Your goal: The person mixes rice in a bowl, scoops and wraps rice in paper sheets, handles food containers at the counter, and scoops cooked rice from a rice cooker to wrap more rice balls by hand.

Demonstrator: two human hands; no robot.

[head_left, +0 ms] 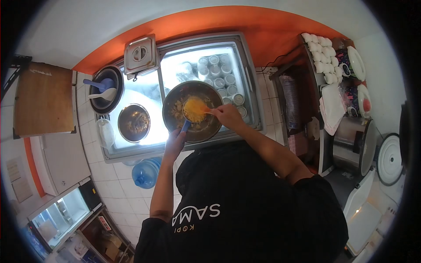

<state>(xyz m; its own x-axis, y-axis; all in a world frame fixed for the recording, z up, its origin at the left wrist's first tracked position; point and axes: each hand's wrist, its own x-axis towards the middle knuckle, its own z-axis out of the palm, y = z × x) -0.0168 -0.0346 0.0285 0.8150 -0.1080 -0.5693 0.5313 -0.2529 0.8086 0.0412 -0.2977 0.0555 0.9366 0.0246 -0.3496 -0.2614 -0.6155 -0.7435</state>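
A large metal bowl [212, 128] stands on the glass top of a lit chest, with bits of food on its inside. My left hand [176, 139] is closed round the blue handle of a scoop [186, 126] at the bowl's near edge. Yellow food [194, 109] fills the scoop's head over the bowl. From the right, my right hand [227, 115] grips an orange utensil [204, 110], whose tip touches the yellow food.
Left of the large bowl is a smaller metal bowl [134, 123] with food residue. A black bowl [100, 105] holds a blue and a white scoop. Behind stands a lidded steel container [140, 54]. Cans [214, 70] lie under the glass. Blue water bottle [146, 174] on the floor.
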